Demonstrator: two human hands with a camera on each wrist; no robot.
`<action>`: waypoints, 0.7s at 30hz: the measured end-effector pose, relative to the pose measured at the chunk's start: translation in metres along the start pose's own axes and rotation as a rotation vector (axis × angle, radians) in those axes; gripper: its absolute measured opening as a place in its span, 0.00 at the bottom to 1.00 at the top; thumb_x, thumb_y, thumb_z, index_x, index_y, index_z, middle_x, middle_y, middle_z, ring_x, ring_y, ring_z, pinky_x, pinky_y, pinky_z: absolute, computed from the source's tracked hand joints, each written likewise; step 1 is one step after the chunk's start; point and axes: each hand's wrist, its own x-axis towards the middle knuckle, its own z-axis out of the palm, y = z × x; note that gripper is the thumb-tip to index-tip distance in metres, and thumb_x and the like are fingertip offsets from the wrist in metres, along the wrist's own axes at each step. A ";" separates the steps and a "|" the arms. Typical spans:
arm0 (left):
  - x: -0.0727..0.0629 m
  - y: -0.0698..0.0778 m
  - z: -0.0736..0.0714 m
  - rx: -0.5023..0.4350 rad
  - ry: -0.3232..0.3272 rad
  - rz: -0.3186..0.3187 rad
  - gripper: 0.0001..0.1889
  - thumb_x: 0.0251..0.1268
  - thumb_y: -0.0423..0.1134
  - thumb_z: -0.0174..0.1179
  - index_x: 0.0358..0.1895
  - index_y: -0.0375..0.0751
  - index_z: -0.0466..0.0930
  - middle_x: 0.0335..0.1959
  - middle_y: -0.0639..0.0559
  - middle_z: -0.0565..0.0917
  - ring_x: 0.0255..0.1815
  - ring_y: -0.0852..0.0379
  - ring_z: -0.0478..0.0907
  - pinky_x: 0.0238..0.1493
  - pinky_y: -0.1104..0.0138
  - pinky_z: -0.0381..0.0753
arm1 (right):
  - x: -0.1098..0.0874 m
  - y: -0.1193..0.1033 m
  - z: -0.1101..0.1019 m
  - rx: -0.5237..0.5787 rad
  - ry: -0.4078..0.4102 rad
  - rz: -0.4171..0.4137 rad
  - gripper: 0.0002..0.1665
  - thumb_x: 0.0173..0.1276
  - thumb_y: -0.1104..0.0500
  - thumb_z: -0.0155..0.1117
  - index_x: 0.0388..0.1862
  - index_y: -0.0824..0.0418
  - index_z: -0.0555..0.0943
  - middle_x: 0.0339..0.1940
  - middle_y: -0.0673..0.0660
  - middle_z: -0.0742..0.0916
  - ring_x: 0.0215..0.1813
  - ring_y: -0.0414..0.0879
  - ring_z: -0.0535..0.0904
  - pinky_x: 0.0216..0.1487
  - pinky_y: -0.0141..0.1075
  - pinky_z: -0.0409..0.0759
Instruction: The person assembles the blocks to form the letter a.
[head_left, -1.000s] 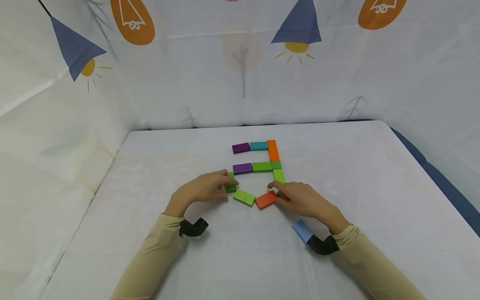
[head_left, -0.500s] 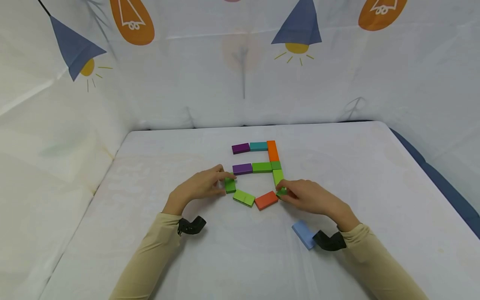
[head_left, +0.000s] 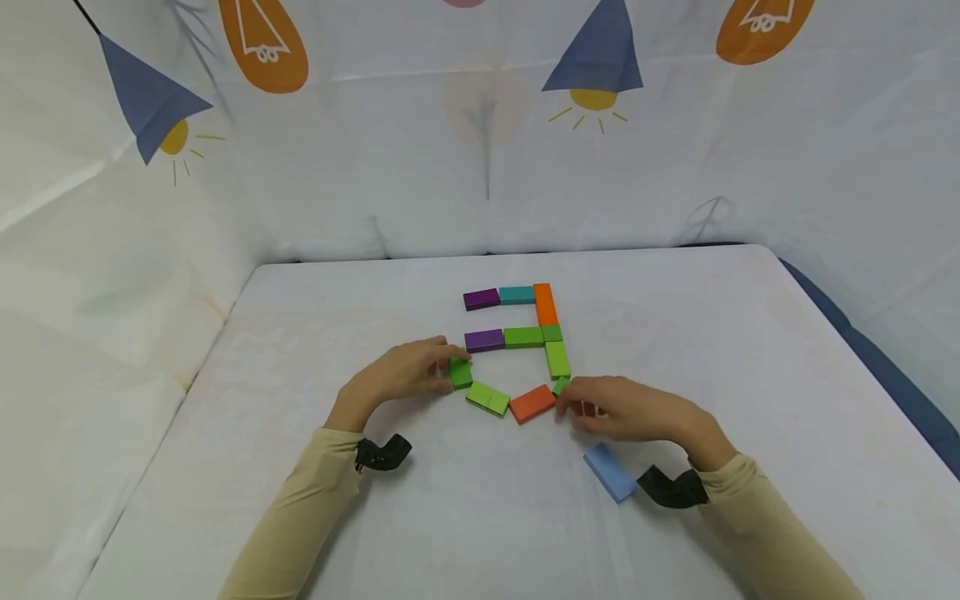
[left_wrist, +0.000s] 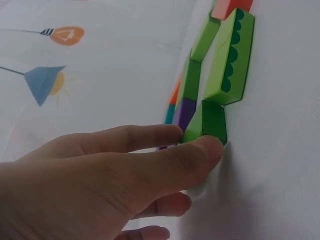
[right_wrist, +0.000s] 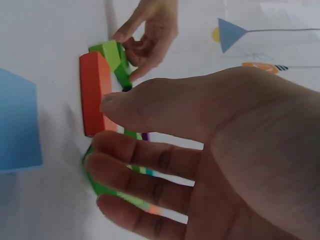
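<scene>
Between thumb and fingers, my left hand (head_left: 397, 372) pinches a dark green block (head_left: 460, 374) at the left end of a blocky outline. In the left wrist view the thumb lies along that block (left_wrist: 214, 121). Beside it is a light green block (head_left: 488, 399) with a scalloped dark green side. To its right lies an orange-red block (head_left: 532, 404), angled the other way. My right hand (head_left: 637, 408) hovers by its right end and by a small green block (head_left: 560, 385), fingers relaxed and apart, holding nothing. Its fingers partly hide that small block in the right wrist view.
Behind lie two purple blocks (head_left: 484, 340), a teal block (head_left: 517, 295), an orange block (head_left: 546, 304) and more green blocks (head_left: 557, 360). A loose light blue block (head_left: 609, 472) lies near my right wrist. White cloth walls surround the white table (head_left: 337, 300).
My right hand has let go of the small green block and drawn back toward me and to the right. My left hand stays at the dark green block, its fingers slightly shifted left.
</scene>
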 end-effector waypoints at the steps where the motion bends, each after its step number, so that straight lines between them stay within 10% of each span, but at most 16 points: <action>1: 0.000 0.000 0.000 -0.005 -0.004 -0.004 0.23 0.58 0.41 0.66 0.59 0.51 0.77 0.37 0.57 0.76 0.36 0.62 0.74 0.40 0.70 0.75 | -0.001 0.000 0.001 -0.004 0.006 -0.014 0.11 0.68 0.61 0.57 0.47 0.51 0.78 0.40 0.44 0.80 0.38 0.36 0.73 0.41 0.30 0.77; 13: -0.004 0.018 -0.012 -0.006 0.009 0.079 0.23 0.57 0.44 0.66 0.58 0.49 0.77 0.40 0.54 0.77 0.38 0.58 0.75 0.37 0.70 0.75 | -0.022 0.001 0.013 0.003 -0.039 -0.100 0.29 0.63 0.75 0.46 0.49 0.45 0.79 0.52 0.44 0.77 0.55 0.40 0.72 0.58 0.38 0.76; 21: 0.009 0.044 0.006 0.094 0.210 0.144 0.16 0.63 0.48 0.60 0.52 0.49 0.80 0.44 0.54 0.82 0.41 0.58 0.75 0.41 0.66 0.75 | -0.032 0.007 0.015 0.008 -0.071 -0.098 0.31 0.61 0.75 0.48 0.48 0.42 0.80 0.53 0.45 0.76 0.55 0.40 0.70 0.57 0.36 0.76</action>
